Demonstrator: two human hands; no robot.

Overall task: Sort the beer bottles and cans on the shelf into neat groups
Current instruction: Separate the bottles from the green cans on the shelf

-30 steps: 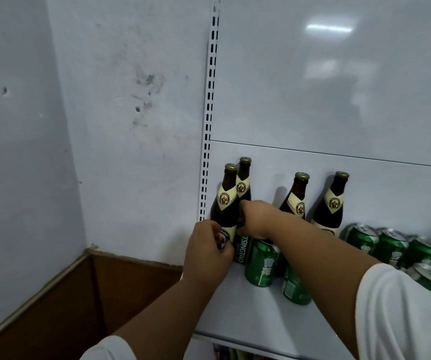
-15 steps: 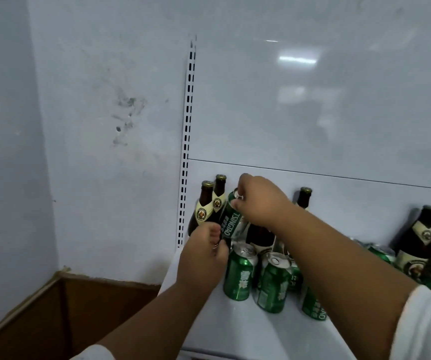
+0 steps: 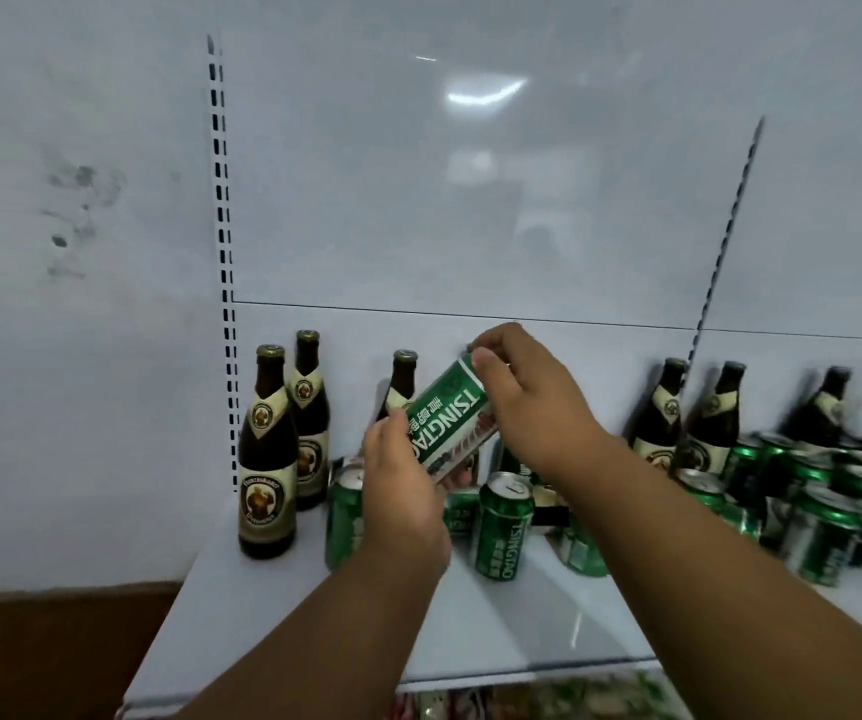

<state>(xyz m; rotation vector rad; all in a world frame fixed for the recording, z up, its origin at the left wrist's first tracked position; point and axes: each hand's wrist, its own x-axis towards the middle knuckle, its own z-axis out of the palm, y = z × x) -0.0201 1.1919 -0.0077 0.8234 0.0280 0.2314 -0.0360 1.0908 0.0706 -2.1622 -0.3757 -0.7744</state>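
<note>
Aloft above the white metal shelf (image 3: 470, 631), a tilted green Tsingtao beer can (image 3: 447, 415) is gripped by both hands, left hand (image 3: 400, 491) low, right hand (image 3: 527, 402) pinching its top; brown glass bottles (image 3: 268, 454) stand far left.

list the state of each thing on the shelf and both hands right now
held green can: tilted, lifted off the shelf, gripped at both ends
left hand: grips the can's lower end
right hand: fingers pinch its top
brown bottles: upright, capped
green cans on shelf: upright, ungrouped
</note>
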